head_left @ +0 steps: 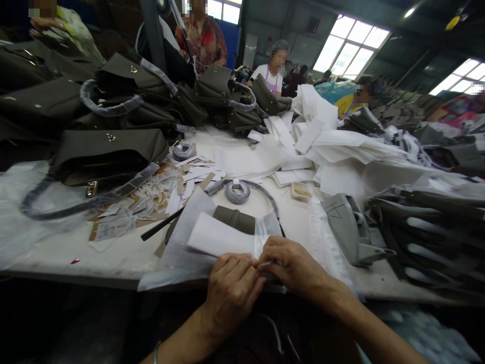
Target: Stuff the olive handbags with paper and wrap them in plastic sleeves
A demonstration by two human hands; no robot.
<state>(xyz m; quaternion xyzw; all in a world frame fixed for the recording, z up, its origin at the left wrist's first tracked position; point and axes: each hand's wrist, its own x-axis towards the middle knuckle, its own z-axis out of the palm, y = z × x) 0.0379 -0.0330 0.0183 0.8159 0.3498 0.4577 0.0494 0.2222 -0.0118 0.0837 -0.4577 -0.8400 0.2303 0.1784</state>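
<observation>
The long white counter (125, 255) ran across the room, crowded from end to end. On its far left side lay a heap of dark olive handbags (109, 151), their handles wrapped in clear film. Toward the right a loose pile of white paper sheets (333, 146) spread out, and beside it, at the right edge, sat a stack of more dark bags (428, 237). Near the front edge, just before the person, lay a tissue sheet (215, 237) folded around an olive piece (235, 220), which showed only at its top. A grey tape roll (237, 192) sat just behind that.

The left hand (231, 293) and right hand (293, 265) met at the counter's near edge, over the lower corner of the tissue sheet. Both sets of fingers were closed, tips pressed together, pinching a thin white strip (265, 263) between them. The strip lay right at the edge of the tissue; what it was made of, I couldn't tell.
</observation>
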